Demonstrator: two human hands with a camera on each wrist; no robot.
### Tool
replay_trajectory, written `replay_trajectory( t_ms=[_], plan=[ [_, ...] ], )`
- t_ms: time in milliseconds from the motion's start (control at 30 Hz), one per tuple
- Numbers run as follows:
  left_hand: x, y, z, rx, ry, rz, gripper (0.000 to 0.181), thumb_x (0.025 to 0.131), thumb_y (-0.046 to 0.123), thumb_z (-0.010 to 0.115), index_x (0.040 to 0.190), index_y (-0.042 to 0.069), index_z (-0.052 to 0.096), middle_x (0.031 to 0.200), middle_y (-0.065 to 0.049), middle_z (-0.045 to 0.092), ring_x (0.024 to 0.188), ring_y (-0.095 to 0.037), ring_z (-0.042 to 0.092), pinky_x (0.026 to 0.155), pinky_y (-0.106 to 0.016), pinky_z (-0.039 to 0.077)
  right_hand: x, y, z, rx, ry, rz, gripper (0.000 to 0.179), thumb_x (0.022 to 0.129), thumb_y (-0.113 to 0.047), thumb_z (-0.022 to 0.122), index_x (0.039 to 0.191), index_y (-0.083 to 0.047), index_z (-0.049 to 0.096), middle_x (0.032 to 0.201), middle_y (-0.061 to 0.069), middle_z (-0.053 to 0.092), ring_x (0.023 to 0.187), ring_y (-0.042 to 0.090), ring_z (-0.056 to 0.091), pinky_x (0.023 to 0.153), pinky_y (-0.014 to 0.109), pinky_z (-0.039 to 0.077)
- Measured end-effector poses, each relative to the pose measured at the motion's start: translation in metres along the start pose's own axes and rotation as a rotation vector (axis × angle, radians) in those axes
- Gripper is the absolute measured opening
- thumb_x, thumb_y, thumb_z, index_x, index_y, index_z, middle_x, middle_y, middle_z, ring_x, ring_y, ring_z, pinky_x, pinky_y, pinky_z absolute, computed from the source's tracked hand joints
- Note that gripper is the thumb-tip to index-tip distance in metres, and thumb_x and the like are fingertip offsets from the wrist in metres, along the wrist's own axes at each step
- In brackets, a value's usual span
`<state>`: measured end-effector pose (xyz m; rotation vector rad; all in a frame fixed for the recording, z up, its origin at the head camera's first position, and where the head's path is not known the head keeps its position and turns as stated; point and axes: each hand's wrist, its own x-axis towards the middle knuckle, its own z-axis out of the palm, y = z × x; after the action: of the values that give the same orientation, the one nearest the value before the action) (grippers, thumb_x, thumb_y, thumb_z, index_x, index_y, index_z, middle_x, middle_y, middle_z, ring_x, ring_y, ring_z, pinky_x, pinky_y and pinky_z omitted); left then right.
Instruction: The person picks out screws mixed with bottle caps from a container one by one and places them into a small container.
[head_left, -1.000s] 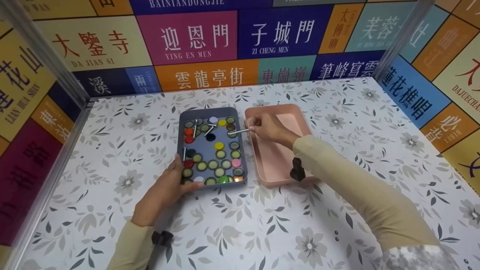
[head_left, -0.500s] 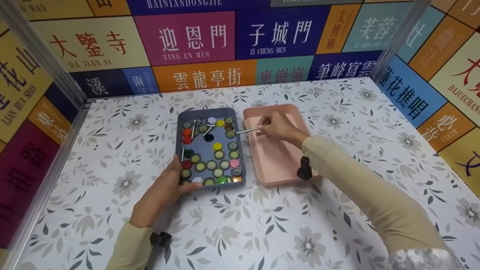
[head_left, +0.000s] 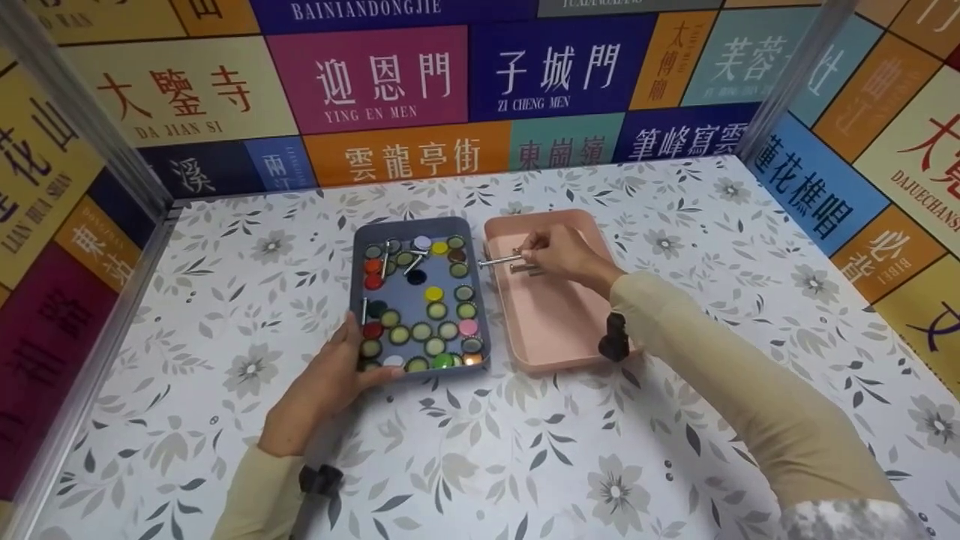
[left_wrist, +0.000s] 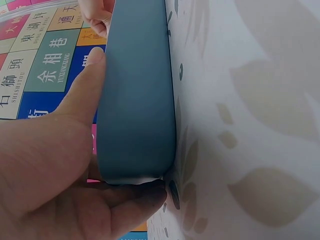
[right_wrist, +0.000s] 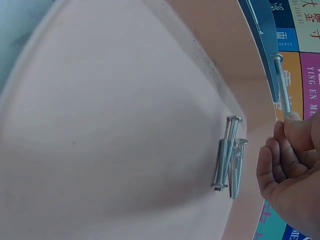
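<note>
My left hand holds the near left corner of a blue-grey tray, its thumb along the near wall and its fingers at the left side. Bottle caps of several colours lie in that tray, some face down, with a few metal bolts among them. Over the pink tray, my right hand pinches a bolt by its threaded end. The bolt's round head points left towards the blue-grey tray. In the right wrist view, several bolts lie together on the pink tray's floor below the hand.
Both trays stand close side by side on a table with a leaf and flower pattern. A wall of coloured panels rises behind the table, with panels along both sides too.
My right hand has lifted the bolt off the blue-grey tray's right side and carried it right, over the pink tray. The left hand has stayed on the tray corner.
</note>
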<state>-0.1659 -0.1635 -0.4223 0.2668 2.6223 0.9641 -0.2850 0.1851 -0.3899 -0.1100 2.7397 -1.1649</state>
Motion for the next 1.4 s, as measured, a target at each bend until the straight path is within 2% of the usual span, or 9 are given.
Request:
replay_trajectory(
  t_ms=[267, 400, 533, 767, 967, 1200, 1400],
  plan=[
    [0.001, 0.0, 0.001, 0.001, -0.006, -0.029, 0.121, 0.088, 0.049, 0.072, 0.156, -0.003, -0.015, 0.166, -0.029, 0.007, 0.153, -0.044, 0.018, 0.124, -0.055, 0.019, 0.003, 0.01, -0.006, -0.042, 0.044, -0.021, 0.014, 0.093, -0.007, 0.061, 0.099, 0.002, 0.069, 0.096, 0.01, 0.067, 0.084, 0.015, 0.054, 0.073, 0.022, 0.043],
    [0.0, 0.0, 0.001, 0.001, -0.002, -0.017, 0.12, 0.089, 0.048, 0.072, 0.156, -0.003, -0.014, 0.165, -0.029, 0.008, 0.152, -0.044, 0.019, 0.124, -0.056, 0.02, 0.003, 0.015, -0.007, -0.022, 0.073, -0.019, 0.01, 0.092, -0.006, 0.06, 0.094, 0.0, 0.068, 0.092, 0.006, 0.065, 0.083, 0.014, 0.053, 0.072, 0.022, 0.042],
    [-0.001, 0.0, -0.001, 0.009, 0.006, -0.001, 0.119, 0.089, 0.049, 0.071, 0.156, -0.005, -0.011, 0.165, -0.029, 0.009, 0.152, -0.045, 0.019, 0.123, -0.056, 0.021, 0.002, 0.021, -0.006, -0.062, 0.093, -0.018, 0.01, 0.092, -0.007, 0.061, 0.092, 0.0, 0.068, 0.087, 0.003, 0.061, 0.084, 0.016, 0.052, 0.074, 0.024, 0.041],
    [-0.001, -0.001, -0.001, -0.011, 0.006, 0.016, 0.119, 0.09, 0.046, 0.072, 0.156, -0.006, -0.012, 0.165, -0.03, 0.009, 0.152, -0.044, 0.02, 0.124, -0.055, 0.022, 0.001, 0.029, -0.005, -0.099, 0.068, 0.058, 0.009, 0.091, -0.006, 0.062, 0.093, 0.0, 0.068, 0.091, 0.005, 0.06, 0.091, 0.02, 0.053, 0.079, 0.027, 0.04],
    [-0.001, 0.0, 0.0, -0.012, 0.006, 0.005, 0.12, 0.089, 0.047, 0.072, 0.156, -0.004, -0.013, 0.165, -0.029, 0.009, 0.152, -0.044, 0.019, 0.124, -0.055, 0.021, -0.001, 0.033, -0.005, -0.105, 0.05, 0.118, 0.009, 0.091, -0.006, 0.061, 0.091, -0.002, 0.069, 0.092, 0.006, 0.061, 0.092, 0.021, 0.053, 0.08, 0.027, 0.039],
    [-0.001, 0.0, -0.001, -0.013, -0.009, -0.013, 0.121, 0.088, 0.049, 0.072, 0.156, -0.002, -0.015, 0.166, -0.028, 0.007, 0.153, -0.044, 0.017, 0.124, -0.055, 0.019, -0.003, 0.041, -0.005, -0.096, 0.03, 0.161, 0.009, 0.092, -0.008, 0.063, 0.095, -0.002, 0.069, 0.095, 0.006, 0.061, 0.089, 0.019, 0.053, 0.076, 0.025, 0.041],
    [0.001, 0.0, 0.0, -0.015, -0.014, -0.024, 0.122, 0.088, 0.05, 0.072, 0.156, -0.002, -0.015, 0.166, -0.028, 0.006, 0.153, -0.044, 0.016, 0.124, -0.055, 0.018, -0.002, 0.047, -0.004, -0.097, 0.057, 0.099, 0.008, 0.091, -0.008, 0.067, 0.093, -0.001, 0.069, 0.089, 0.004, 0.061, 0.084, 0.015, 0.052, 0.075, 0.023, 0.041]
  ],
)
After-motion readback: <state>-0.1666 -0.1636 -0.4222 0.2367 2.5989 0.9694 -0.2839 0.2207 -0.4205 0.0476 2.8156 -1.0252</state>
